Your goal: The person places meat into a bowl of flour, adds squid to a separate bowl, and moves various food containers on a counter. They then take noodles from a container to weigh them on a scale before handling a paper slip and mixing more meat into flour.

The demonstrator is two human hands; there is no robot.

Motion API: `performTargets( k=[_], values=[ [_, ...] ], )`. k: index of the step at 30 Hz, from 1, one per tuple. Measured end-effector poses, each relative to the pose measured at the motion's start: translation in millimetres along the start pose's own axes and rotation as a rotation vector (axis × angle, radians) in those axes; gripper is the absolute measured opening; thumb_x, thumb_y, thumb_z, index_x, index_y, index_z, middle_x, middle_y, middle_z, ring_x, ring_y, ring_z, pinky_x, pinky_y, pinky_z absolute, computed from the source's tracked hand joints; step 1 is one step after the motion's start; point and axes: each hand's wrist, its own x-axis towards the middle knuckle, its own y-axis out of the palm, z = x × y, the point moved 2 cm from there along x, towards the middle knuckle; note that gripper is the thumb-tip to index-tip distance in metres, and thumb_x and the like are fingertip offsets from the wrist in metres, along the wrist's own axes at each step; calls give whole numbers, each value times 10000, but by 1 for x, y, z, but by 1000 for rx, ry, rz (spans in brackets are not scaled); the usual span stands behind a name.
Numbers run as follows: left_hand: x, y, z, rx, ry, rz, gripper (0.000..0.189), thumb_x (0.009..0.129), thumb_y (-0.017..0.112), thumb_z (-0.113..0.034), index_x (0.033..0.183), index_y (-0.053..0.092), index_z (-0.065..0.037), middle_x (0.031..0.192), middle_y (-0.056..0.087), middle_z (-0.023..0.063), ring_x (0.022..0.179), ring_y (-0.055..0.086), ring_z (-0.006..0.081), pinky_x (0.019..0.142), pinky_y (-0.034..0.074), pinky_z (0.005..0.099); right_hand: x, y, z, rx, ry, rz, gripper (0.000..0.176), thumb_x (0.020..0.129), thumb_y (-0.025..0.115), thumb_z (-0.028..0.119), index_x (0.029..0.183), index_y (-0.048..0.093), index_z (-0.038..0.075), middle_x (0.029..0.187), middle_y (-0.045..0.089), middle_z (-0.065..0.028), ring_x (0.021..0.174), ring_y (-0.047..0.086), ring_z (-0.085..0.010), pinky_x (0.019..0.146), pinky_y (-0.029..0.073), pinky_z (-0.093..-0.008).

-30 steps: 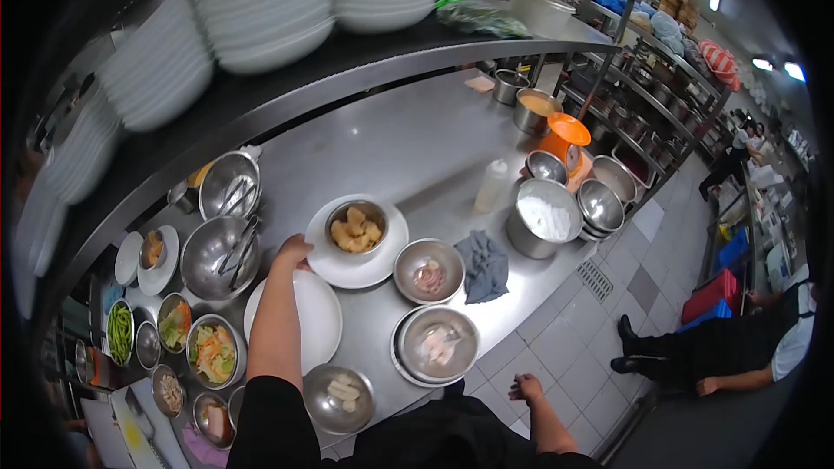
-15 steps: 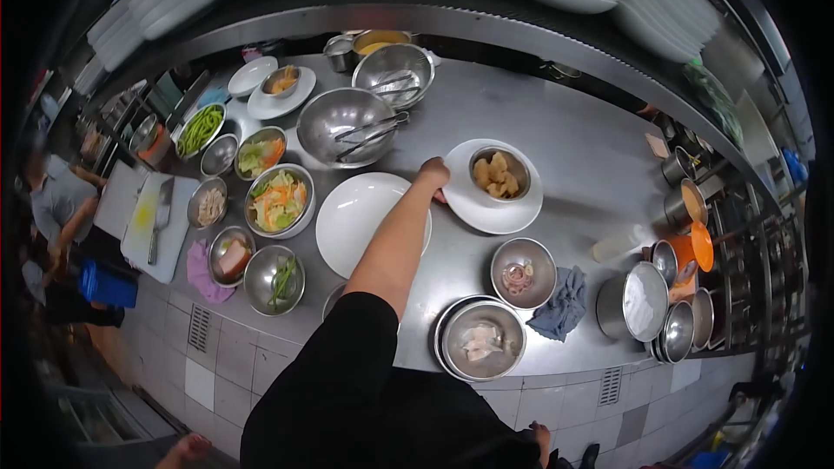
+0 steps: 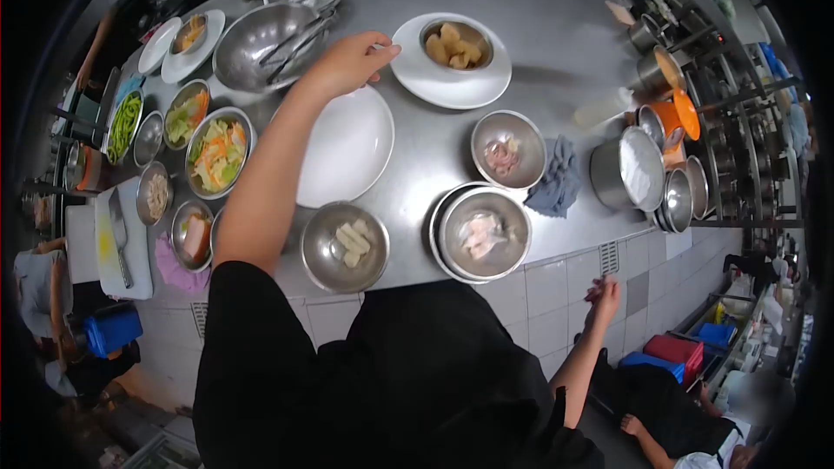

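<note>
Two bare hands show: the left hand (image 3: 352, 62), half open with thumb and fingers parted, has hold of nothing visible at the rim of a smooth white plate (image 3: 491, 85), contact unclear; on it, lumpy golden pieces (image 3: 453, 48) fill a round steel bowl (image 3: 480, 35). Nearer, the forearm partly hides a glossy, flat dish (image 3: 347, 148). Rumpled grey cloth (image 3: 556, 182) lies rightward. The right hand (image 3: 605, 293) curls above floor tiles (image 3: 547, 295), its hold impossible to tell

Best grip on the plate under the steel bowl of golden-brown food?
Rim of the white plate, near-left side, thumb on top, fingers underneath. The steel bowl sits toward the far rim, leaving the widest bare strip facing the person, and the left hand is just left of it. I'd keep it level: the load is off-centre and the bowl could slide.
</note>
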Motion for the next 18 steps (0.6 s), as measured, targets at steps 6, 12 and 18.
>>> performTargets(
  k=[6,12,18],
  values=[
    [-169,-28,17,-42,44,194,318,883,567,-322,983,612,-23,736,596,24,650,539,95,569,425,254,-47,85,80,3,-185,185,198,907,535,202,966,545,14,759,581,-93,526,488,-96,458,397,-217],
    [-285,7,78,-122,-419,458,352,889,557,-345,799,608,-9,645,584,44,572,568,112,514,457,261,-102,160,128,-174,-273,472,129,904,532,121,962,580,16,794,612,-40,592,520,-60,513,417,-190],
    [-326,85,95,-302,-592,589,375,893,548,-357,808,607,4,677,589,54,583,562,115,527,447,252,-102,172,152,-325,-332,554,111,883,558,99,935,583,5,770,603,-30,647,546,-74,586,450,-219]
  ],
)
